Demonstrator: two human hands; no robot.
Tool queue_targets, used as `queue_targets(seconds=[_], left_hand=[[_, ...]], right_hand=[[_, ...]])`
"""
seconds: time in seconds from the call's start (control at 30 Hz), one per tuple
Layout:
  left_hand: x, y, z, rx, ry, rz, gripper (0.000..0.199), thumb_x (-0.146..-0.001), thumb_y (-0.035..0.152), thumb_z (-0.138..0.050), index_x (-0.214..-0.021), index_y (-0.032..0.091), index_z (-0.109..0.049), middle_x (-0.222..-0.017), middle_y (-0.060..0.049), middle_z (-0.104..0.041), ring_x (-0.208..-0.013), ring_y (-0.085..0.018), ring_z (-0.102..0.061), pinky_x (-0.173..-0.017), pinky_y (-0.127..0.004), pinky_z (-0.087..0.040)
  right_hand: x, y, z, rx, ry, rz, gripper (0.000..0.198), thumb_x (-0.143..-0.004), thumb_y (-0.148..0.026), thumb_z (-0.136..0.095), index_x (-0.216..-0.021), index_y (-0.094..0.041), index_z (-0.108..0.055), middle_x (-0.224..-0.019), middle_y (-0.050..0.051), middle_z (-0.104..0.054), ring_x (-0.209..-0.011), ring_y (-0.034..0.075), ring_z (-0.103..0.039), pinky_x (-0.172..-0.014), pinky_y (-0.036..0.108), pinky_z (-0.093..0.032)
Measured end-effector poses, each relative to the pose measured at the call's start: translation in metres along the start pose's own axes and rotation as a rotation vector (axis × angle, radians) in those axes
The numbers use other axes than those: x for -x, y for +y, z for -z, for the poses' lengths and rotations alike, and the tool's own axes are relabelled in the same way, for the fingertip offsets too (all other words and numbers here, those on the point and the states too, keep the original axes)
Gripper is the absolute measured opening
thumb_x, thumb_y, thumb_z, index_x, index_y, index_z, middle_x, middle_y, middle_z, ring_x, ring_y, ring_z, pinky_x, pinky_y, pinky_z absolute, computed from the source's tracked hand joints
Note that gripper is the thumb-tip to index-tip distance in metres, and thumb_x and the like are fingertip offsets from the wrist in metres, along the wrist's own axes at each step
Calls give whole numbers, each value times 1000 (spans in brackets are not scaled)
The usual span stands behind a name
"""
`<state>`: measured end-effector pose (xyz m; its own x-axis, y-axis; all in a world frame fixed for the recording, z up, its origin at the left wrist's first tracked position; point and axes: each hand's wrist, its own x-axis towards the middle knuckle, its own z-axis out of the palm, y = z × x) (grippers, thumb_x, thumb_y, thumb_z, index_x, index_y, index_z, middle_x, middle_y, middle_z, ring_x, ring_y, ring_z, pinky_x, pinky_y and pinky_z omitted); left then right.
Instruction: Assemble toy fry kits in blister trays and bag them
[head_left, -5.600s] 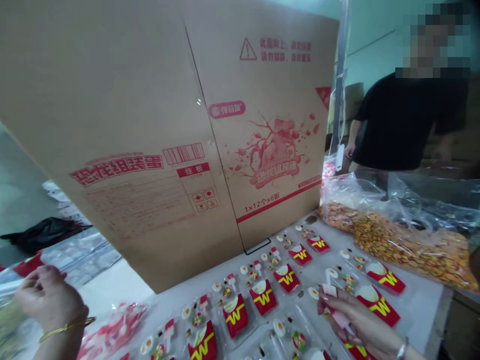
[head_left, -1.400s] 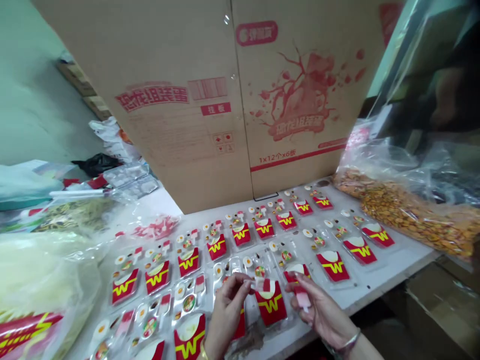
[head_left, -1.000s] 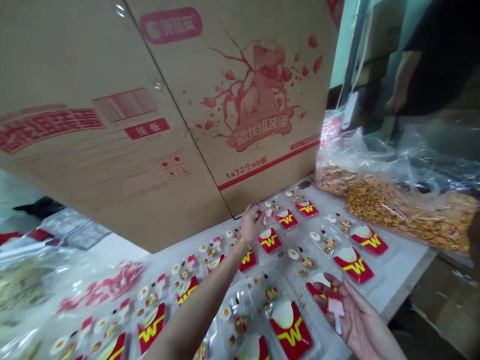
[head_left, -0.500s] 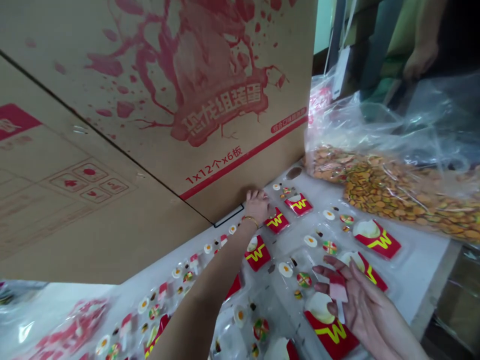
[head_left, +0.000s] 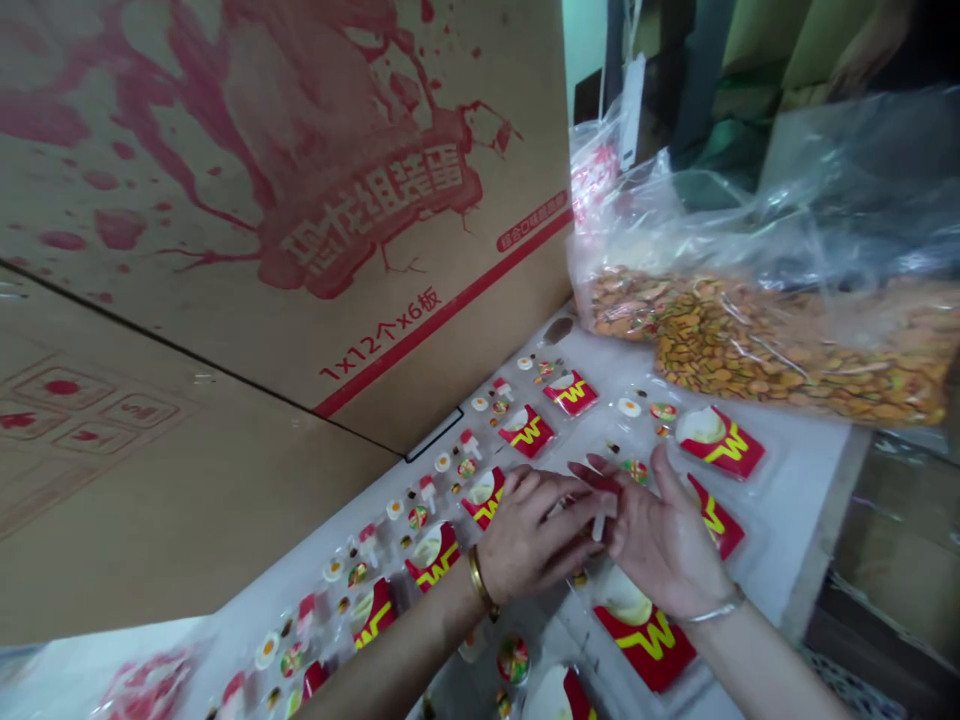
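Note:
A small toy popsicle [head_left: 604, 505], red and pink with a white stick, is at the fingers of my right hand [head_left: 667, 550], which is turned palm up. My left hand [head_left: 529, 530] meets it from the left, its fingers curled to the popsicle's edge; the fingertips are partly hidden. Under and around the hands are clear plastic blister trays with red chip-carton pieces [head_left: 645, 640] marked with a yellow zigzag, fried-egg pieces [head_left: 630, 407] and round multicoloured pieces [head_left: 514, 660]. In the row along the box, popsicles [head_left: 427, 490] lie in the trays too.
A big printed cardboard box [head_left: 450, 330] stands along the left of the white table [head_left: 810, 500]. At the back right sits a clear bag [head_left: 787, 350] of small orange pieces. Red and white pieces in plastic [head_left: 150, 685] lie lower left. Another person's arm [head_left: 874, 50] shows behind.
My left hand has come back from a far tray by the box to my right hand and the popsicle. A popsicle shows in that far tray. The view has shifted right.

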<state>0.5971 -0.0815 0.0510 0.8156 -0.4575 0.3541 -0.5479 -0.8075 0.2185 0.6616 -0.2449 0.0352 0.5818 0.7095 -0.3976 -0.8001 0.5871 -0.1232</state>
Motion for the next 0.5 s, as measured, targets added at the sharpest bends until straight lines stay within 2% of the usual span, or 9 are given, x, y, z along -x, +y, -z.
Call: queue_targets(seconds=[0.1,0.17,0.23,0.37,0.43,0.5], left_hand=[[-5,-3,-4,-22,71,-69,22,-89,24,-55,-111,23,-59,-106,-4,-68,-98,-18,-57,-87,-37,-35],[-14,-7,-5,65,119,-60,20,-88,21,-57,-106,23,-62,-100,-2,-69,-93,-17,-59,-87,-36,-35],[-26,-12,-7,259,225,142,15,-87,23,-57,-100,22,-66,-92,-3,-70,-85,-15,-60,-84,-34,-39],[-51,-29,-17,821,461,798,17,-83,34,-62,-82,18,-67,-77,-2,-68,-72,-14,-61,-70,-27,-47],[-60,-42,-25,1020,476,952,20,-76,37,-69,-78,17,-68,-74,-2,-67,-69,-14,-61,-68,-25,-48],[-69,-61,-32,1062,500,990,21,-71,37,-72,-75,17,-69,-73,-2,-67,-67,-13,-61,-67,-26,-49]], right_hand=[[0,2,-6,-7,-11,-14,53,-84,-66,-46,-103,-20,-61,-105,9,-67,-92,25,-63,-74,38,-51],[0,1,-7,-7,-28,-4,57,-84,-68,-44,-111,-20,-59,-107,9,-66,-94,25,-63,-78,39,-51],[0,-1,-5,-8,-54,23,59,-84,-69,-42,-119,-23,-56,-112,8,-64,-98,24,-61,-83,40,-49],[2,-9,3,-7,-59,73,67,-82,-73,-39,-131,-27,-47,-124,6,-58,-115,25,-54,-100,42,-39],[4,-13,6,10,-56,85,71,-82,-74,-38,-135,-27,-43,-132,7,-54,-122,27,-48,-106,44,-32],[7,-17,9,50,-59,99,72,-83,-74,-36,-137,-27,-42,-136,8,-50,-125,28,-45,-108,45,-28]])
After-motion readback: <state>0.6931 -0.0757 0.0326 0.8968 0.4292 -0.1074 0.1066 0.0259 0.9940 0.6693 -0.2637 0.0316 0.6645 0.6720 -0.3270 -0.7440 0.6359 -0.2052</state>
